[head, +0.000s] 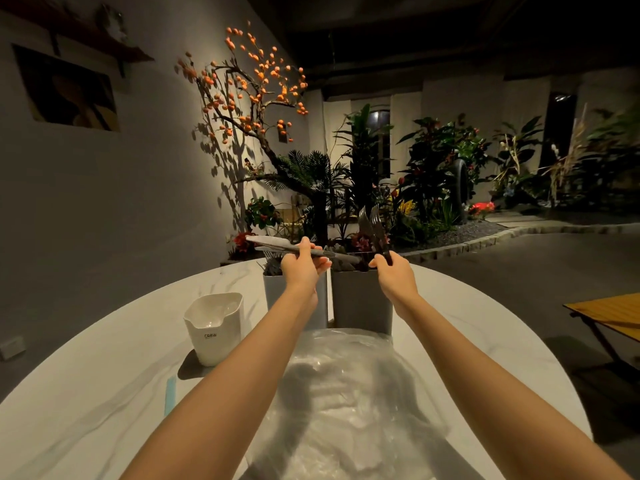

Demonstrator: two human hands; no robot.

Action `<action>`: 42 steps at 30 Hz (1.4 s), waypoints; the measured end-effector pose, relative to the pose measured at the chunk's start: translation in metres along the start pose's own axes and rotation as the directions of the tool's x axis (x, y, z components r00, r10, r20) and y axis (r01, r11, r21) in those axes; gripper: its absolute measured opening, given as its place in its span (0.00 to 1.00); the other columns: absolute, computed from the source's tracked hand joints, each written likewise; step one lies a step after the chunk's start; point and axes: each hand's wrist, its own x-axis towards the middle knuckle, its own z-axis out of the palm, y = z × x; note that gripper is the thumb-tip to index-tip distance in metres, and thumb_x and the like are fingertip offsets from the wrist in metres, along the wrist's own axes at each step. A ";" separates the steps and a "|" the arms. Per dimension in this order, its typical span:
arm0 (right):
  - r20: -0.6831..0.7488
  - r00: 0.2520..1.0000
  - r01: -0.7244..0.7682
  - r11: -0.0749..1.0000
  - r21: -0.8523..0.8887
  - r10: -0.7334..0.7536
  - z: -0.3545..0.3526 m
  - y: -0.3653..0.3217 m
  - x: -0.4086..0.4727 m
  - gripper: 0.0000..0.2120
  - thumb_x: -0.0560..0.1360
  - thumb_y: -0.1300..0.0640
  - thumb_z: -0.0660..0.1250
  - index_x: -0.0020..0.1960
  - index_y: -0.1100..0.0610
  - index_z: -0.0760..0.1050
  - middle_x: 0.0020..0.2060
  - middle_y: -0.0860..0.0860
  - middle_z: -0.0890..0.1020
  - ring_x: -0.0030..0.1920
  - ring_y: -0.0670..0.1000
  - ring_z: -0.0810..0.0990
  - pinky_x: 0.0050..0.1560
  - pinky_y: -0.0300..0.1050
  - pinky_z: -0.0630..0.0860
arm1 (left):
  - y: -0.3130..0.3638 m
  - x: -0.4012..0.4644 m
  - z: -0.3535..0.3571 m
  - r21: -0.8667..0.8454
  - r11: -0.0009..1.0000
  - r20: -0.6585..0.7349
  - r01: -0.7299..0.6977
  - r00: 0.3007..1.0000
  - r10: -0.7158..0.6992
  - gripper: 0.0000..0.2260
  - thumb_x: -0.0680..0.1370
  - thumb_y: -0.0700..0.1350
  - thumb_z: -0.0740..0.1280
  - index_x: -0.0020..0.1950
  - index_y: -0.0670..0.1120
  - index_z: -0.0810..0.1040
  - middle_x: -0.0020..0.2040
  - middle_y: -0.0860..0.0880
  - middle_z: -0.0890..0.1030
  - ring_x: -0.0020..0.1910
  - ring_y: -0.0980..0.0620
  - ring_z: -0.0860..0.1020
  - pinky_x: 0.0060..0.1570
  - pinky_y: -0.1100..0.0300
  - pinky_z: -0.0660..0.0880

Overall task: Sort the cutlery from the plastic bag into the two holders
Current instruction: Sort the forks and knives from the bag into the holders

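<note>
Your right hand [388,268] grips two dark-handled steel forks [375,230] upright, tines up, directly above the darker grey holder [362,299], while your left hand [303,263] clasps silver cutlery [277,244] lying crosswise over the paler holder [273,289].

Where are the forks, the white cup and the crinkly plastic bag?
Dark-handled metal forks [373,226]: head view, on the upright tines above the right hand.
White plastic cup [217,336]: head view, on its front wall.
Clear crinkled plastic bag [349,403]: head view, on its middle.

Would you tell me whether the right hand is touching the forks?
Touching: the head view shows the right hand gripping the forks by their handles, tines up.
</note>
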 end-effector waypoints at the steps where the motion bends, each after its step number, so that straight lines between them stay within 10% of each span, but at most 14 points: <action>1: -0.003 1.000 0.001 1.000 0.023 -0.001 0.000 0.001 0.005 0.11 0.82 0.54 0.55 0.49 0.58 0.74 0.43 0.52 0.76 0.46 0.54 0.73 0.44 0.46 0.69 | -0.002 0.004 0.003 -0.026 1.000 -0.015 0.010 1.000 -0.010 0.12 0.82 0.45 0.60 0.42 0.40 0.74 0.39 0.45 0.77 0.34 0.53 0.76 0.35 0.64 0.79; 6: -0.041 0.999 -0.005 0.995 0.100 0.009 0.003 0.004 0.021 0.09 0.81 0.55 0.56 0.46 0.57 0.70 0.38 0.51 0.73 0.38 0.49 0.70 0.36 0.43 0.64 | -0.010 0.023 0.017 -0.038 0.999 -0.028 -0.005 1.000 0.004 0.08 0.82 0.44 0.61 0.50 0.40 0.74 0.44 0.46 0.76 0.36 0.53 0.78 0.37 0.64 0.80; 12: -0.053 0.999 0.013 0.998 0.057 -0.010 0.007 0.003 0.034 0.15 0.81 0.53 0.56 0.58 0.61 0.74 0.52 0.55 0.77 0.52 0.53 0.73 0.49 0.47 0.68 | -0.018 0.050 0.026 0.470 0.862 0.084 -0.191 0.982 0.171 0.10 0.81 0.45 0.63 0.52 0.38 0.77 0.40 0.46 0.79 0.34 0.54 0.78 0.29 0.67 0.74; 20: -0.081 0.990 0.119 0.993 -0.004 -0.119 0.007 0.012 0.039 0.10 0.82 0.56 0.55 0.47 0.59 0.71 0.39 0.53 0.76 0.40 0.51 0.73 0.33 0.41 0.65 | -0.038 0.039 0.047 0.925 0.162 0.311 -0.343 0.930 0.195 0.17 0.78 0.55 0.65 0.62 0.46 0.74 0.58 0.47 0.78 0.58 0.45 0.76 0.54 0.50 0.74; 24: -0.085 0.990 0.117 0.993 0.017 -0.116 0.007 0.012 0.040 0.10 0.82 0.56 0.56 0.47 0.59 0.72 0.40 0.53 0.77 0.42 0.52 0.74 0.36 0.43 0.66 | -0.045 0.037 0.042 0.842 0.293 0.353 -0.452 0.874 0.333 0.25 0.75 0.56 0.69 0.65 0.47 0.64 0.59 0.50 0.78 0.57 0.47 0.76 0.49 0.50 0.72; 27: -0.082 0.990 0.114 0.993 0.037 -0.111 0.008 0.014 0.039 0.11 0.82 0.55 0.55 0.50 0.59 0.74 0.40 0.52 0.77 0.42 0.52 0.74 0.40 0.44 0.68 | -0.040 0.037 0.036 0.752 0.283 0.406 -0.596 0.756 0.514 0.29 0.74 0.51 0.72 0.70 0.48 0.62 0.63 0.52 0.74 0.61 0.50 0.72 0.49 0.52 0.73; 31: -0.079 0.990 0.116 0.993 0.008 -0.115 0.008 0.013 0.039 0.10 0.82 0.56 0.55 0.48 0.58 0.73 0.40 0.53 0.77 0.39 0.51 0.73 0.34 0.43 0.66 | -0.039 0.045 0.025 0.601 -0.095 0.671 -0.793 0.437 0.599 0.20 0.77 0.42 0.68 0.68 0.48 0.73 0.63 0.51 0.78 0.63 0.50 0.73 0.59 0.52 0.70; 33: -0.081 0.989 0.126 0.992 -0.004 -0.126 0.008 0.012 0.038 0.10 0.82 0.56 0.55 0.47 0.59 0.72 0.40 0.54 0.77 0.39 0.52 0.74 0.35 0.44 0.66 | -0.043 0.046 0.020 0.557 -0.199 0.761 -0.806 0.399 0.511 0.14 0.79 0.42 0.64 0.64 0.47 0.78 0.61 0.51 0.80 0.64 0.50 0.75 0.62 0.51 0.67; 37: -0.044 0.978 0.206 0.979 0.003 -0.205 0.010 0.008 0.031 0.10 0.82 0.59 0.55 0.45 0.56 0.72 0.38 0.51 0.76 0.39 0.51 0.73 0.38 0.44 0.67 | -0.048 0.040 0.015 0.654 -0.023 0.717 -0.756 0.611 0.336 0.15 0.83 0.46 0.56 0.65 0.45 0.77 0.63 0.49 0.79 0.68 0.51 0.71 0.69 0.55 0.58; 40: -0.004 0.968 0.251 0.968 -0.012 -0.252 0.013 0.004 0.024 0.11 0.81 0.59 0.55 0.43 0.52 0.72 0.36 0.49 0.76 0.37 0.50 0.73 0.38 0.46 0.68 | -0.039 0.033 0.016 0.656 0.192 0.614 -0.730 0.665 0.426 0.16 0.84 0.48 0.56 0.63 0.43 0.78 0.59 0.46 0.80 0.63 0.48 0.74 0.64 0.53 0.65; 42: 0.015 0.962 0.272 0.962 -0.028 -0.272 0.017 0.000 0.019 0.12 0.81 0.59 0.55 0.41 0.51 0.71 0.35 0.49 0.77 0.36 0.49 0.73 0.38 0.47 0.69 | -0.032 0.030 0.019 0.699 0.165 0.584 -0.696 0.688 0.430 0.17 0.83 0.52 0.55 0.61 0.44 0.78 0.57 0.47 0.80 0.61 0.48 0.72 0.60 0.53 0.65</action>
